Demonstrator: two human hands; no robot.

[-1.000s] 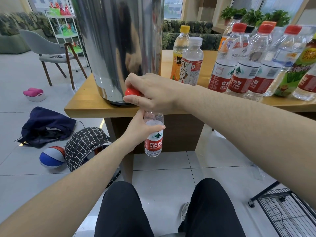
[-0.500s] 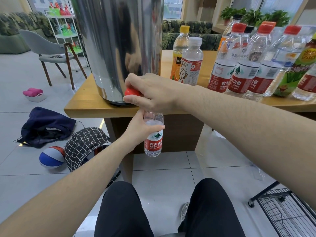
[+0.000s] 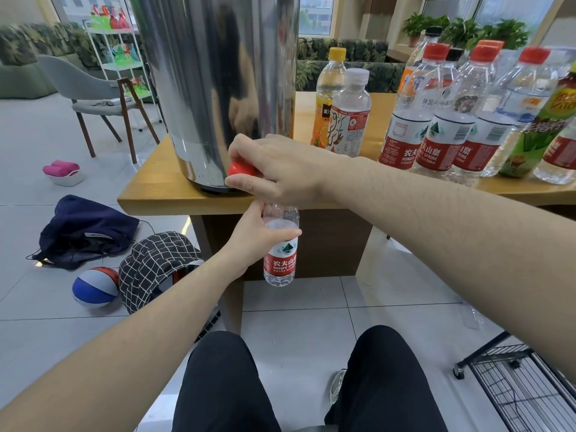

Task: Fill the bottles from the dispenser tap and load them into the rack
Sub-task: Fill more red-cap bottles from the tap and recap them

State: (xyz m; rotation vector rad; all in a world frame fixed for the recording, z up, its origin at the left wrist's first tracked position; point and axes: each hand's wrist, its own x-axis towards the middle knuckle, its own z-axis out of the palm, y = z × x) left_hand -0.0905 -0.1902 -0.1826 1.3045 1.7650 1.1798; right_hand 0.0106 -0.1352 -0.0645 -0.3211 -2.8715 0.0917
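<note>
A tall steel dispenser [image 3: 215,88] stands at the front left corner of the wooden table [image 3: 149,194]. My right hand [image 3: 280,169] grips its red tap handle [image 3: 240,168]; the spout itself is hidden under that hand. Just below the table edge my left hand [image 3: 258,235] holds a clear water bottle [image 3: 280,263] with a red label upright under the tap. The water level in it sits near the shoulder. A black wire rack [image 3: 523,388] on wheels stands on the floor at the lower right.
Several capped bottles [image 3: 436,126] crowd the table's right side, with an orange-juice bottle [image 3: 327,98] and a white-capped bottle [image 3: 352,113] nearer the dispenser. On the floor to the left lie a dark bag [image 3: 84,232], a checked hat [image 3: 156,263] and a ball [image 3: 95,286]. My knees [image 3: 224,385] are below.
</note>
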